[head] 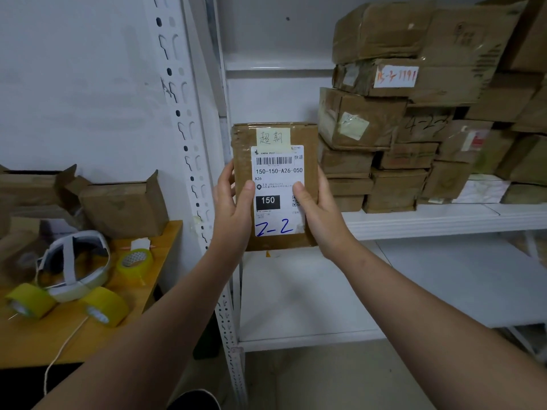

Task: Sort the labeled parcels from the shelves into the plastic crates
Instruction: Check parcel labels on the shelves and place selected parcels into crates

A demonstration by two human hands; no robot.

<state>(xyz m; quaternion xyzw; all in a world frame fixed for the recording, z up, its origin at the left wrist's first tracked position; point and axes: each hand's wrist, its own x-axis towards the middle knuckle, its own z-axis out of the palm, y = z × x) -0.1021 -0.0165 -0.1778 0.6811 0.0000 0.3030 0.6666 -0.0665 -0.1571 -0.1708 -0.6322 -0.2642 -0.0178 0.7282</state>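
With my left hand [233, 208] and right hand [318, 213] clamped on the parcel [273, 184] beside the shelf upright [189, 137], I'd read its label [278, 187] before choosing a crate.

The parcel [242, 155] in the middle is brown cardboard, a little creased, covered with glossy clear tape, and its label [279, 173] is smooth white paper. The stacked parcels [393, 128] at the far right are wrinkled cardboard with shiny tape, on a shelf [444, 220] of white painted metal, nearly matt. On the left, the tabletop [142, 279] looks like smooth wood, and the tape rolls [106, 309] are glossy yellowish plastic.
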